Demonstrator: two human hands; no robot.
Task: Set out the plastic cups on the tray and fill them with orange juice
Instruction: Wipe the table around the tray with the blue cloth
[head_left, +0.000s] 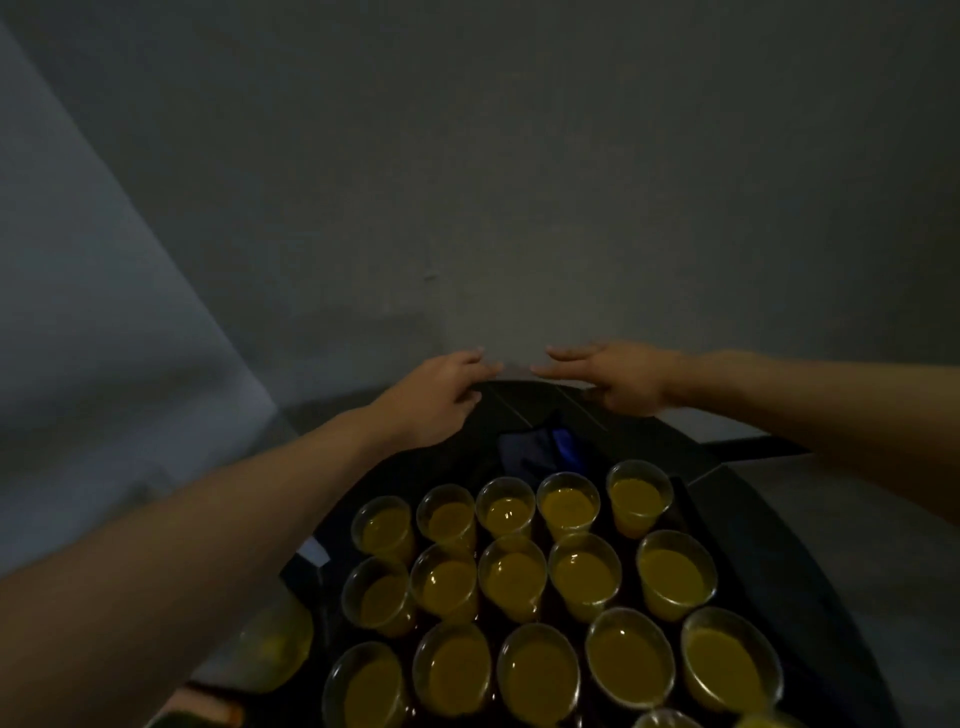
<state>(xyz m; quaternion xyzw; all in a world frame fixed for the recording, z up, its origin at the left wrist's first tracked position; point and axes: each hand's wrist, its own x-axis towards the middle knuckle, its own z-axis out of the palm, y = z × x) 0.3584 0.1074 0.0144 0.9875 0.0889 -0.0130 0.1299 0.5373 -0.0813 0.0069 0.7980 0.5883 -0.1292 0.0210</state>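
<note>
Clear cups (675, 577) in rows, full of orange juice (628, 657); left hand (436, 395), right hand (618, 376) released.

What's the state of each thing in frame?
plastic cups: upright on tray, every visible one filled with orange juice
tray: packed with cups in rows
left hand: open, at table's far edge, holding nothing
right hand: open, fingers straight, holding nothing
blue cloth: crumpled behind the cups

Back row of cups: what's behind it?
A dark blue crumpled item lies on the black surface, its near part hidden by the cups. Further back, the left hand and right hand rest at the far edge.
</note>
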